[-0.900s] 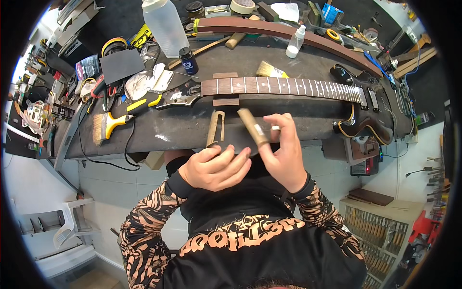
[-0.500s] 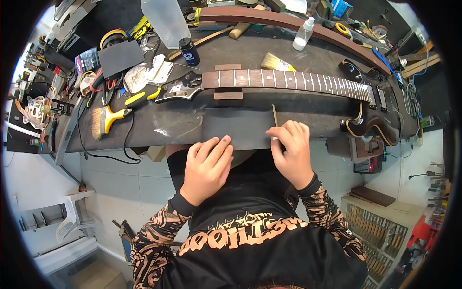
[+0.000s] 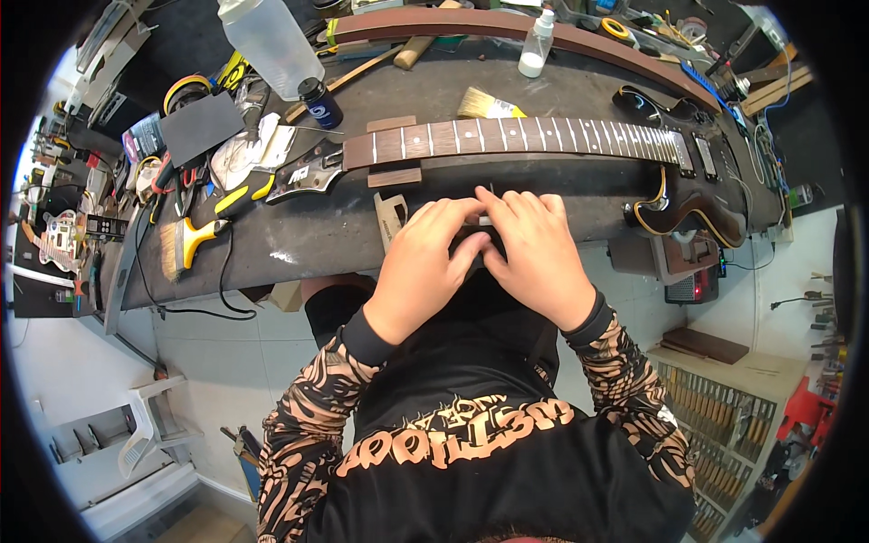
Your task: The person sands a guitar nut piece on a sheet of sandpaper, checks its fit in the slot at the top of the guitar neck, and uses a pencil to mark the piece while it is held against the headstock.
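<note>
Bench (image 3: 299, 237): a long dark work surface which carries all things here; its near edge is just under the two hands.
Guitar (image 3: 688, 195): a dark electric guitar lies flat along the bench, with the body at the right and the headstock (image 3: 303, 176) at the left.
Fretboard (image 3: 507, 138): brown, with pale frets and no strings that I can see; it runs just beyond the hands, near them but not touching.
Left hand (image 3: 425, 262): it lies palm down at the bench edge, the fingers bent forward and meeting the right hand.
Right hand (image 3: 534, 258): also palm down; its fingertips press against those of the left.
Small pale piece (image 3: 485, 220): a little light thing shows between the fingertips of both hands, and both seem to pinch it. What it is, I cannot tell, because the fingers hide most of it.
Wooden block (image 3: 391, 217): a pale shaped piece lies on the bench just beside the left hand.
Brush (image 3: 195, 237): yellow handle, at the left, well apart from the hands.
Advice: in my judgement the grip must be light and even from both sides, because such a small piece slips easily. It is better to rest the wrists on the bench edge and keep the piece low over the surface.
</note>
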The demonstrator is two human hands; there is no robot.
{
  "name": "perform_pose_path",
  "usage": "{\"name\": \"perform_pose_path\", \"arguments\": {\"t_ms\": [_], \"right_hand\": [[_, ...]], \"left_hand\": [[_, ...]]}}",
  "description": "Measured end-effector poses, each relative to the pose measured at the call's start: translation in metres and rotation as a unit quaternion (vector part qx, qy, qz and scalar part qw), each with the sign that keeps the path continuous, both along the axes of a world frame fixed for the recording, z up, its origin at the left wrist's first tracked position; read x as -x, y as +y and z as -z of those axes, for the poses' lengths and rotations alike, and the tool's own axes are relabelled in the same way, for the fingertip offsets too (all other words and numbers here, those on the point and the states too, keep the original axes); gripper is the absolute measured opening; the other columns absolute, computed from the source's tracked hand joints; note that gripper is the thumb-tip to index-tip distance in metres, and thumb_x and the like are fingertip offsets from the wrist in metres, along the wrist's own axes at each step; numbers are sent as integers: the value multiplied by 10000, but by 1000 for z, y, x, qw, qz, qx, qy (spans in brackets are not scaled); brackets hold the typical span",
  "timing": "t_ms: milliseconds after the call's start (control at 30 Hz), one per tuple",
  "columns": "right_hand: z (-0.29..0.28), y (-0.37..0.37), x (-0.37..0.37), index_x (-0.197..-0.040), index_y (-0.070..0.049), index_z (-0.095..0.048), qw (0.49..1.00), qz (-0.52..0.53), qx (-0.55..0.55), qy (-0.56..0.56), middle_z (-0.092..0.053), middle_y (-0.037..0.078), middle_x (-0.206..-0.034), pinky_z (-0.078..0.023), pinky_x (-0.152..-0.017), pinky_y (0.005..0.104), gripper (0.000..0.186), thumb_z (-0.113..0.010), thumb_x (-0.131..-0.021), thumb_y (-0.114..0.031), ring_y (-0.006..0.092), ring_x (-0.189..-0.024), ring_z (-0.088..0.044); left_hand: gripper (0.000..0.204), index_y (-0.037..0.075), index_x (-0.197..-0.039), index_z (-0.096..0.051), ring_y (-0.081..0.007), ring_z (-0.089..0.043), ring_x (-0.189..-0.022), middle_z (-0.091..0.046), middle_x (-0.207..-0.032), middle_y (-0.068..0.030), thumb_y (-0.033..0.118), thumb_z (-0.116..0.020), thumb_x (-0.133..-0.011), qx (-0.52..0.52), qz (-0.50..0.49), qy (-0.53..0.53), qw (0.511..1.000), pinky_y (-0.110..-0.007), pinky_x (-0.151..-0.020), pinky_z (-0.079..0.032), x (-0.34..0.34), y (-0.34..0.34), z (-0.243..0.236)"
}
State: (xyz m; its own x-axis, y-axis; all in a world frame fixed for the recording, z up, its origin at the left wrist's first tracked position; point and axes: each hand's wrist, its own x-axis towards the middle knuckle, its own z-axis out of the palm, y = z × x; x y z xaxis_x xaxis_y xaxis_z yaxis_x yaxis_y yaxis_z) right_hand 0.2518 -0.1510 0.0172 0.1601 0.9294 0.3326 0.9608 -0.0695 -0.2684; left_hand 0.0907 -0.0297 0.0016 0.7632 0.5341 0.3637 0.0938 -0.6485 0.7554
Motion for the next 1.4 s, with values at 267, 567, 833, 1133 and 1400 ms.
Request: {"name": "perform_pose_path", "arguments": {"t_ms": [267,567,833,1133,1400], "right_hand": [[8,-4,-10,-1412,-19,-700,999,-15,-7,37,-678,104,-1146,-439,-1054,455,549,-826,-907,-195,288,-1130,-642],[19,-18,-16,-1423,-90,-716,996,14,-26,82,-653,83,-1363,-391,-1149,500,584,-872,-907,-314,295,-1301,-569],[26,-20,-20,-1467,-87,-708,998,-6,-13,56,-642,48,-1495,-351,-1224,539,615,-855,-926,-340,296,-1427,-532],[30,-21,-20,-1471,-92,-711,998,-8,-21,59,-653,43,-1493,-349,-1230,541,617,-856,-931,-354,291,-1444,-531],[31,-23,-21,-1487,-114,-709,999,-4,-10,53,-654,24,-1511,-343,-1235,530,619,-849,-942,-372,295,-1453,-526]], "left_hand": [[208,2,-1126,-723,-337,-702,-915,-726,-1007,-153,0,-798,-932,-18,12,-12,1000,-438,-820,-568,-9,7,11],[226,8,-1033,-693,-332,-687,-970,-689,-1093,-108,-71,-778,-840,-232,8,69,970,-450,-848,-562,24,14,6],[180,-3,-1033,-715,-326,-671,-966,-683,-1069,-109,-38,-812,-885,-212,17,84,973,-441,-843,-560,10,10,-7],[177,28,-1059,-781,-315,-669,-943,-682,-995,-86,-6,-838,-895,-159,27,102,982,-433,-827,-561,-8,17,-3],[142,23,-995,-770,-329,-673,-936,-674,-949,-102,-45,-799,-875,-151,1,124,981,-432,-815,-557,21,34,-7]]}}
